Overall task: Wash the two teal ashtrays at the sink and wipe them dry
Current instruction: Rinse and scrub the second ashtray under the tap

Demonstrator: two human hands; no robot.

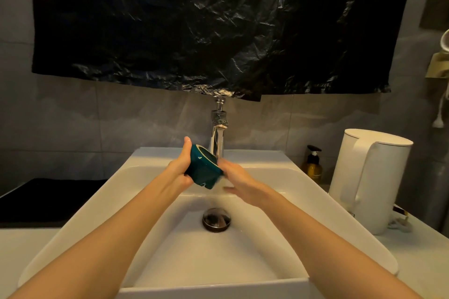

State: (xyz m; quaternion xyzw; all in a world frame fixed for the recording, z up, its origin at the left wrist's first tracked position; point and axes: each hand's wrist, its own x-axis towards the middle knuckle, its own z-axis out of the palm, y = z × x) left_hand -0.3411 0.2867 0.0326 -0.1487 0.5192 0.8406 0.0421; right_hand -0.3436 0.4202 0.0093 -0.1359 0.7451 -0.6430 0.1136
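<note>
One teal ashtray (203, 169) is tilted on its side over the white sink (136, 177), under the chrome faucet (218, 138), where water runs down. My left hand (181, 168) grips it from the left, thumb up along its rim. My right hand (239, 183) touches the ashtray's right edge with its fingers, which are blurred in the water stream. The second ashtray is not in view.
The drain plug (216, 219) sits in the basin below my hands. A white kettle (371, 177) and an amber pump bottle (314, 165) stand on the counter at right. A black mat (43, 199) lies at left. Black plastic sheeting (206, 24) hangs above the faucet.
</note>
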